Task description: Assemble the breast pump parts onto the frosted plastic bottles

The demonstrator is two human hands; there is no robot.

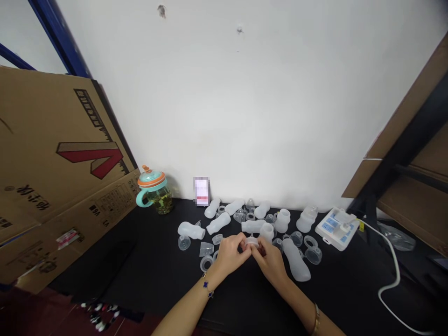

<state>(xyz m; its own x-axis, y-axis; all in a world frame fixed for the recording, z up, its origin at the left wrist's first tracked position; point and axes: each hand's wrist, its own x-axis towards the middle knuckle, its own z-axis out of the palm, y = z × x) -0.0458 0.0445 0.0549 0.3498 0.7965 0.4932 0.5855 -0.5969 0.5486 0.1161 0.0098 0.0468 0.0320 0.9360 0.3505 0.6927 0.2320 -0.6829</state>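
My left hand (229,254) and my right hand (273,262) meet above the black table (241,298). Between their fingertips they pinch a white collar ring (251,241) with a clear teat poking up through it. Just behind the fingers a frosted baby bottle (267,231) stands with its open mouth up. Beside my right hand lies another frosted bottle (296,260) on its side. To the left of my left hand are a loose collar ring (206,263) and a clear cap (206,249). The fingers partly cover the ring.
More bottles, caps and rings are strewn toward the wall, including a bottle with a teat fitted (307,219). A teapot-like jug (154,191) and a lit phone (202,192) stand at the back left. On the right sits a power strip (338,228) with a white cable (397,268).
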